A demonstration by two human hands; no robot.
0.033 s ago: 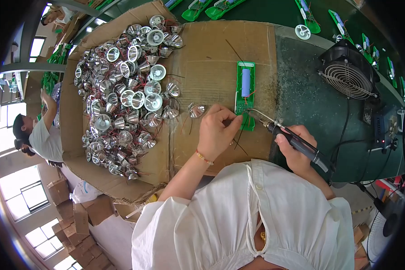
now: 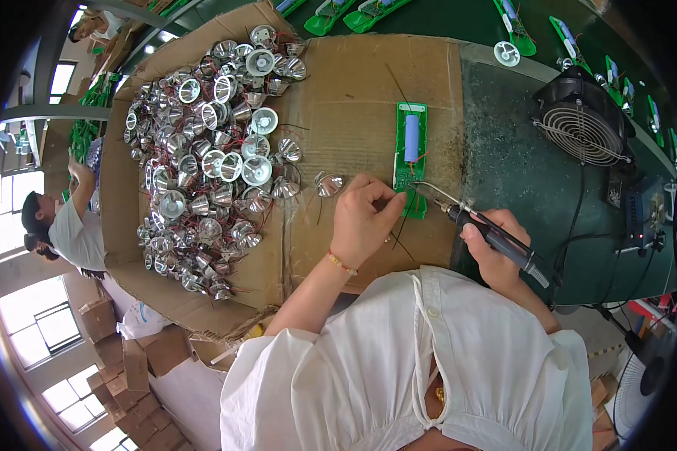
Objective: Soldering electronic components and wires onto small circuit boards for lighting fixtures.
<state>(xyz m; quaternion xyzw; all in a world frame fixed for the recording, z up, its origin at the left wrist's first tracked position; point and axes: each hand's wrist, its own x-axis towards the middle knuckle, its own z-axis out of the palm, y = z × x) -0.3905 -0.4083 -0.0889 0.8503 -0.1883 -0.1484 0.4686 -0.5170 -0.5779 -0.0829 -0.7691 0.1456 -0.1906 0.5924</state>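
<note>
R hand [image 2: 496, 254] gripping soldering iron [image 2: 513, 248], tip at green casing [image 2: 401, 150], L hand [image 2: 365, 218] pinched narrow alongside, can't tell w/ what.

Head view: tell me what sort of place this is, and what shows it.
Likely an electronics assembly workshop: the right hand holds a soldering iron, a green casing carries a blue cylindrical battery, and silvery reflector cups lie heaped in a cardboard box.

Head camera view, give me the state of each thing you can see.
Green casing: open, lying flat
Blue battery: lying in green casing
Left hand: pinched, contents unclear
Right hand: gripping soldering tool
Soldering tool: tip over green casing
Cardboard box: open, holding reflectors
Fan: running unclear
</note>
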